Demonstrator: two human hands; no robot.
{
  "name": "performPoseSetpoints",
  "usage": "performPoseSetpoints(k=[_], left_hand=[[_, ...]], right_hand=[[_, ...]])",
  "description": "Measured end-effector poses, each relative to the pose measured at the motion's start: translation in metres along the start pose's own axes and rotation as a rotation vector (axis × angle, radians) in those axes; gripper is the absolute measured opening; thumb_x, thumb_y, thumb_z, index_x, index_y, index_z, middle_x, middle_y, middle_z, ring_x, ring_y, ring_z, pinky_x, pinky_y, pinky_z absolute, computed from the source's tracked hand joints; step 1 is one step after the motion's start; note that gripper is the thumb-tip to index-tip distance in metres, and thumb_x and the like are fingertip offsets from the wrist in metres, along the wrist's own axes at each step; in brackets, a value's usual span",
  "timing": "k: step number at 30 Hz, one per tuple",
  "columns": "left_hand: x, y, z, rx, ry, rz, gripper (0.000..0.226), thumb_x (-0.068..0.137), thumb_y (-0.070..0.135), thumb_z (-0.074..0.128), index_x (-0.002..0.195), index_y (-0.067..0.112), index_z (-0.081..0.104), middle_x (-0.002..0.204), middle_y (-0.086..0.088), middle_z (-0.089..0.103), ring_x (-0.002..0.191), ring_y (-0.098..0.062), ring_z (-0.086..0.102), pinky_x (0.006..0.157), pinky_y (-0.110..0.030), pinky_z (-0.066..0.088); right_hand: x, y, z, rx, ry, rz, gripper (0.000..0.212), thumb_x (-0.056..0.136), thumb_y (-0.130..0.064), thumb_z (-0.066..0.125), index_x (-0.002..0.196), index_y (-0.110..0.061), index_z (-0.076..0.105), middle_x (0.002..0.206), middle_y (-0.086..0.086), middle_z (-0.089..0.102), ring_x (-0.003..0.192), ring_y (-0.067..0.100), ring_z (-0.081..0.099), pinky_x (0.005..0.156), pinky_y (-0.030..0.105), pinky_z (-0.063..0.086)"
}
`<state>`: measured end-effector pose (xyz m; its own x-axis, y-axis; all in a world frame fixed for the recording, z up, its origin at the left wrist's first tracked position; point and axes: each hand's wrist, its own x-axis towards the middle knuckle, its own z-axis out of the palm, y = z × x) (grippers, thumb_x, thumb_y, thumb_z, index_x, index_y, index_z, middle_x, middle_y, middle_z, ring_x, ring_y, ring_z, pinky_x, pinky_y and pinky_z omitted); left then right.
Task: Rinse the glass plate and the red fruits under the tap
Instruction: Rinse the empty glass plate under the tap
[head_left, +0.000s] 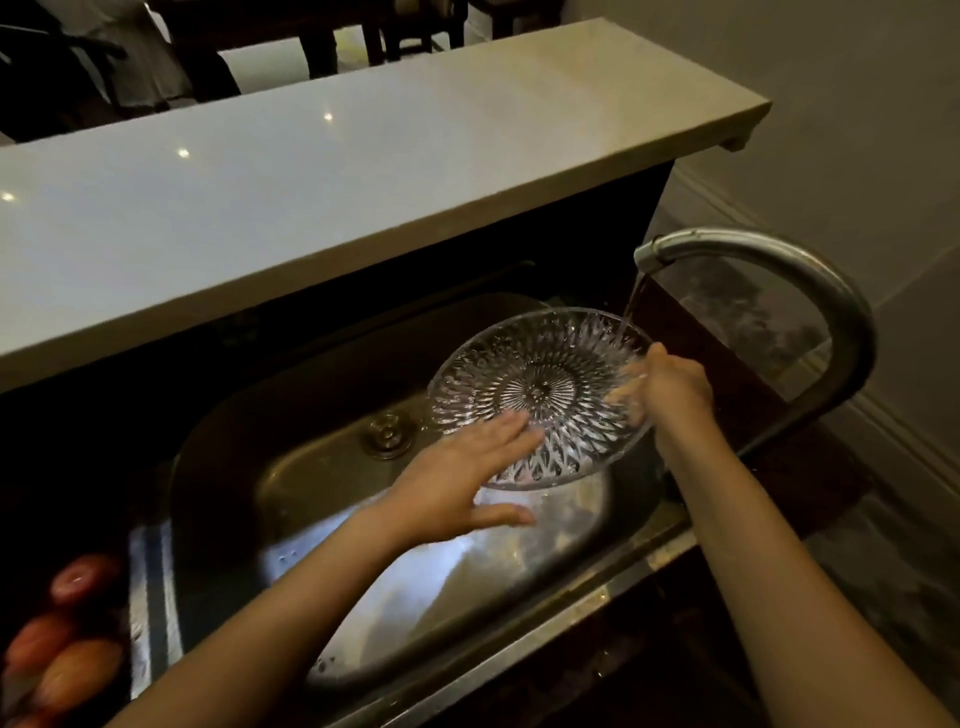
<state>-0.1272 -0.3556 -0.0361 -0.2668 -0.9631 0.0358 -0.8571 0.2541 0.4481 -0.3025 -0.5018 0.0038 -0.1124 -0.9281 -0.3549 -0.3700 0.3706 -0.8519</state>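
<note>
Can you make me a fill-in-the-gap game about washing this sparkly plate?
1. Water runs from the tap onto the far edge of the glass ____.
2. The right hand grips the plate's rim, while the left hand lies ____ and flat on the plate.
3. The plate is held tilted above the metal ____.
4. The red fruits wait to the ____ of the sink, still out of the water.

Missing words: plate; open; sink; left
</note>
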Motion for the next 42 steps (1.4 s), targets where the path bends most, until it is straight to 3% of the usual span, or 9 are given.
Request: performPoseSetpoints(k=[6, 14, 21, 24, 26, 29, 32, 35, 42], left_hand=[[0.006, -0.015, -0.041, -0.263, 0.279, 0.004, 0.033, 0.086, 0.017, 0.060, 0.118, 0.018, 0.065, 0.118, 0.012, 0.062, 0.109, 0.000, 0.059, 0.092, -0.018, 0.047], [0.005, -0.044, -0.050, -1.225, 0.430, -0.346, 0.022, 0.082, 0.017, 0.062, 0.103, 0.018, 0.068, 0.111, -0.001, 0.072, 0.106, -0.015, 0.066, 0.081, -0.023, 0.055], [0.014, -0.064, -0.022, -1.782, 0.591, -0.682, 0.014, 0.094, 0.014, 0.049, 0.102, 0.013, 0.060, 0.087, -0.003, 0.076, 0.075, -0.015, 0.073, 0.060, -0.028, 0.058], [0.036, -0.049, -0.005, -1.519, 0.655, -0.935, 0.033, 0.093, 0.020, 0.055, 0.123, 0.005, 0.052, 0.095, -0.009, 0.072, 0.075, -0.017, 0.071, 0.061, -0.029, 0.058], [0.049, -0.034, 0.010, -0.957, 0.543, -1.064, 0.052, 0.097, 0.031, 0.046, 0.143, 0.010, 0.033, 0.134, -0.017, 0.051, 0.111, -0.029, 0.059, 0.088, -0.042, 0.052], [0.066, 0.011, 0.029, -0.309, 0.308, -0.689, 0.055, 0.099, 0.044, 0.028, 0.150, 0.024, 0.018, 0.159, -0.001, 0.013, 0.147, -0.020, 0.011, 0.118, -0.046, 0.013], [0.091, 0.053, 0.035, -0.277, 0.225, -0.311, 0.054, 0.098, 0.043, 0.016, 0.150, 0.029, 0.010, 0.160, 0.005, 0.002, 0.146, -0.009, -0.005, 0.118, -0.040, -0.006], [0.133, 0.055, 0.012, -0.176, 0.239, -0.224, 0.049, 0.101, 0.036, 0.020, 0.148, 0.027, 0.022, 0.159, 0.006, 0.014, 0.146, -0.008, 0.001, 0.117, -0.040, -0.007], [0.158, -0.019, -0.018, -0.492, 0.191, -0.630, 0.052, 0.100, 0.045, 0.022, 0.138, 0.018, 0.044, 0.144, -0.011, 0.045, 0.132, -0.028, 0.041, 0.105, -0.036, 0.032]], right_hand=[[-0.003, -0.025, -0.003, 0.207, -0.340, 0.153, 0.045, 0.100, -0.036, 0.034, 0.119, 0.001, 0.051, 0.087, 0.017, 0.064, 0.071, 0.024, 0.062, 0.051, 0.024, 0.045], [-0.002, 0.025, 0.038, -0.162, -0.378, 0.131, 0.059, 0.098, -0.048, 0.021, 0.140, -0.009, 0.038, 0.142, 0.018, 0.045, 0.129, 0.035, 0.044, 0.109, 0.050, 0.036], [-0.003, 0.042, 0.024, 0.265, -0.235, 0.030, 0.036, 0.095, -0.042, 0.043, 0.084, -0.012, 0.061, 0.067, 0.001, 0.064, 0.050, 0.007, 0.060, 0.044, 0.019, 0.048], [-0.007, 0.038, 0.016, 0.523, -0.162, 0.003, 0.037, 0.098, -0.034, 0.041, 0.066, -0.017, 0.050, 0.049, -0.005, 0.053, 0.033, 0.003, 0.043, 0.035, 0.016, 0.034], [-0.011, 0.032, 0.015, 0.555, -0.110, -0.024, 0.037, 0.099, -0.032, 0.037, 0.067, -0.017, 0.047, 0.046, -0.006, 0.053, 0.034, 0.003, 0.041, 0.035, 0.015, 0.032], [-0.018, 0.026, 0.015, 0.433, -0.049, -0.123, 0.032, 0.099, -0.034, 0.035, 0.077, -0.016, 0.051, 0.063, 0.000, 0.057, 0.049, 0.009, 0.050, 0.046, 0.021, 0.041], [-0.024, 0.023, 0.010, 0.296, -0.028, -0.198, 0.032, 0.099, -0.035, 0.037, 0.096, -0.012, 0.058, 0.085, 0.005, 0.063, 0.075, 0.018, 0.061, 0.062, 0.029, 0.049], [-0.029, 0.025, -0.001, 0.325, -0.093, -0.179, 0.029, 0.098, -0.035, 0.040, 0.094, -0.017, 0.062, 0.076, -0.005, 0.064, 0.061, 0.002, 0.063, 0.045, 0.014, 0.046], [-0.035, 0.013, -0.025, 0.495, -0.057, -0.215, 0.035, 0.096, -0.036, 0.043, 0.067, -0.018, 0.050, 0.049, -0.010, 0.056, 0.043, 0.003, 0.049, 0.042, 0.017, 0.040]])
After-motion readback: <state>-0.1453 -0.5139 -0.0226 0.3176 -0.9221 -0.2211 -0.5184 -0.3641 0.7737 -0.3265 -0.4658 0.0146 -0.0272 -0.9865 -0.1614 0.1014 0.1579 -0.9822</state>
